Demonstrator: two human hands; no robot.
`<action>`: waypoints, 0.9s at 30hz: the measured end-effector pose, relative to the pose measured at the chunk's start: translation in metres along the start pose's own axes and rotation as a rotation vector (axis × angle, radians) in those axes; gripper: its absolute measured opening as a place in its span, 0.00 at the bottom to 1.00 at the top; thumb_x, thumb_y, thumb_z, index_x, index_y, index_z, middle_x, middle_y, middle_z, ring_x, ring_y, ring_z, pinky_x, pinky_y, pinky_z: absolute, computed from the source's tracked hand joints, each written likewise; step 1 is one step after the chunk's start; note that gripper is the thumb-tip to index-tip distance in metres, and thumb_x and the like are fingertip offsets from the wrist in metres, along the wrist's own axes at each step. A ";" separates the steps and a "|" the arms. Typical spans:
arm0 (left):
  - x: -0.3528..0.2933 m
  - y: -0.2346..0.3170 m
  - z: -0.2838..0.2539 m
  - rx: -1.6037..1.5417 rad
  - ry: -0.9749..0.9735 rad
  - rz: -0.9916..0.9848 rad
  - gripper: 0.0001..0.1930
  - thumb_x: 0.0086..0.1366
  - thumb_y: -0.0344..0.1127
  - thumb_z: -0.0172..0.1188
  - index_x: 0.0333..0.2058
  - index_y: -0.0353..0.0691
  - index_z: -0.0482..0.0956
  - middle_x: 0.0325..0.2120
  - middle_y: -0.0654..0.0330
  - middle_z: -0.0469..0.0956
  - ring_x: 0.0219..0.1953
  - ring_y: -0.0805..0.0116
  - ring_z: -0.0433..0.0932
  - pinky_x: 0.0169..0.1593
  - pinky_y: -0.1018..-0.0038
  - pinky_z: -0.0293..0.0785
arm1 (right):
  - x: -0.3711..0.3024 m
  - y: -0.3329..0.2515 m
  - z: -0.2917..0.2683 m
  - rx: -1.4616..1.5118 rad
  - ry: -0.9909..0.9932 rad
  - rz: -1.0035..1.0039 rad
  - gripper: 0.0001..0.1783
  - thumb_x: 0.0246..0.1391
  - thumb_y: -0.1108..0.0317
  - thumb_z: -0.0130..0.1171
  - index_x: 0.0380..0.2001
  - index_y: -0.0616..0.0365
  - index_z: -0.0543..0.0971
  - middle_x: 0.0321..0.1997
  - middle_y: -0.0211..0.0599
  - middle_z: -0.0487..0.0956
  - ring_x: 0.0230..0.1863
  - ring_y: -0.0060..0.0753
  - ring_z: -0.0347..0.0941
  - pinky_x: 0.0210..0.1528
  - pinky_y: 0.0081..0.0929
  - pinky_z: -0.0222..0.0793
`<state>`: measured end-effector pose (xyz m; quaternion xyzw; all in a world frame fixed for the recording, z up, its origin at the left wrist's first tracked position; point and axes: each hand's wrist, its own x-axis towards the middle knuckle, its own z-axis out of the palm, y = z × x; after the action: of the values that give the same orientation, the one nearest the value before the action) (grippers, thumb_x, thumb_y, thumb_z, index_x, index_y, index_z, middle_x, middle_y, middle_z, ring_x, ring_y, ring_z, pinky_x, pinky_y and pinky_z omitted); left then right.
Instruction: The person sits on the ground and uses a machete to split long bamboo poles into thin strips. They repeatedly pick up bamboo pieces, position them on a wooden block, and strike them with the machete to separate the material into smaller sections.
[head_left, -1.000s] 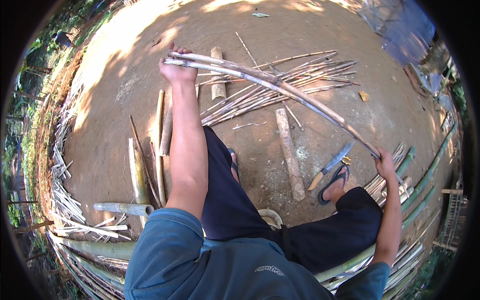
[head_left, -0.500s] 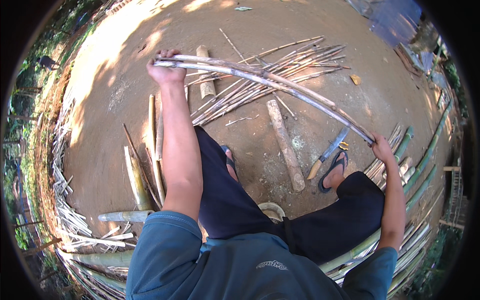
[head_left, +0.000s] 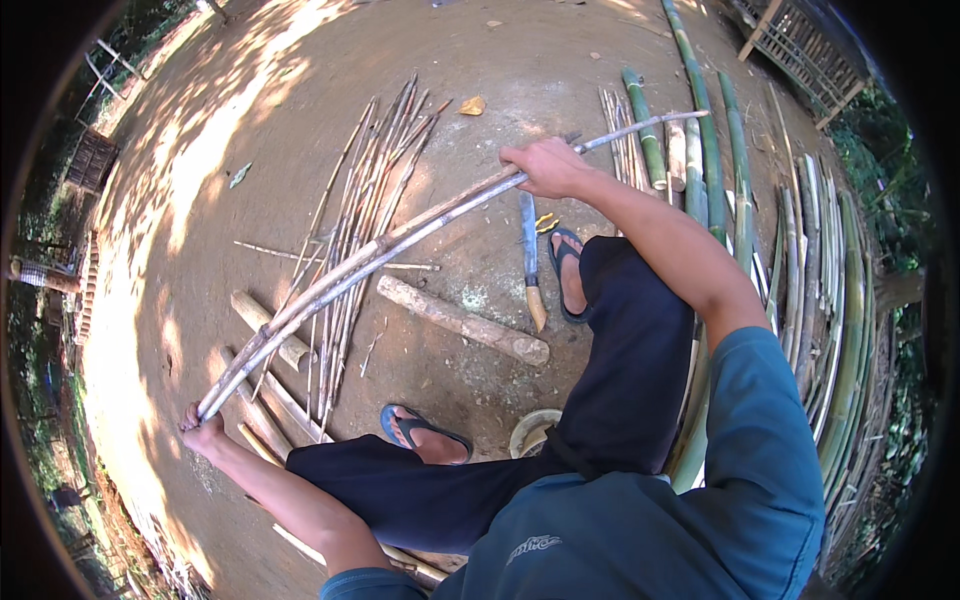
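Observation:
Two long, thin bamboo poles point(head_left: 430, 222) run side by side, slanting across in front of me. My left hand point(head_left: 203, 430) is closed round their near ends at the lower left. Farther up on the right, my right hand point(head_left: 548, 167) grips them, and one pole sticks out well past it. Beneath that hand, a large knife point(head_left: 531, 250) with a wooden handle lies on the ground beside my right sandal point(head_left: 566, 262). A short log point(head_left: 463, 320) lies between my feet, below the poles.
Beyond the poles lies a heap of thin sticks point(head_left: 375, 170). A second log piece point(head_left: 272, 330) rests at the left. Thick green bamboo stems point(head_left: 645, 130) and split strips point(head_left: 808, 250) lie along my right. A round container point(head_left: 535, 430) stands between my legs.
My view has turned to the right. My left hand has come down and nearer with its pole ends, while my right hand has moved forward and now holds the poles partway along.

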<state>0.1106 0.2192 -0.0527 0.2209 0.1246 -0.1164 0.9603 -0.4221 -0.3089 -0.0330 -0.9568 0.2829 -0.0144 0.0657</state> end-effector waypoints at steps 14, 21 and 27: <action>0.043 0.048 -0.057 0.105 0.276 -0.082 0.18 0.63 0.31 0.37 0.13 0.53 0.51 0.08 0.70 0.50 0.11 0.74 0.55 0.21 0.76 0.58 | 0.014 -0.002 0.017 -0.233 0.785 -0.302 0.15 0.38 0.60 0.67 0.29 0.47 0.74 0.28 0.28 0.74 0.36 0.31 0.76 0.38 0.31 0.68; 0.037 0.059 -0.078 0.062 0.334 -0.029 0.26 0.73 0.50 0.36 0.13 0.53 0.50 0.08 0.70 0.51 0.12 0.73 0.54 0.22 0.73 0.58 | 0.017 -0.010 0.019 -0.210 0.564 -0.277 0.11 0.40 0.61 0.64 0.27 0.49 0.74 0.25 0.32 0.77 0.30 0.38 0.79 0.32 0.37 0.76; 0.011 0.068 -0.088 -0.006 0.314 0.065 0.26 0.71 0.53 0.25 0.14 0.53 0.51 0.08 0.68 0.50 0.12 0.72 0.55 0.21 0.70 0.58 | 0.034 -0.034 0.015 -0.168 0.571 -0.320 0.06 0.40 0.65 0.59 0.25 0.51 0.74 0.24 0.35 0.78 0.28 0.43 0.79 0.31 0.40 0.76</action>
<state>0.1233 0.3171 -0.1055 0.2376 0.2665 -0.0488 0.9328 -0.3746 -0.2973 -0.0438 -0.9485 0.1366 -0.2684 -0.0982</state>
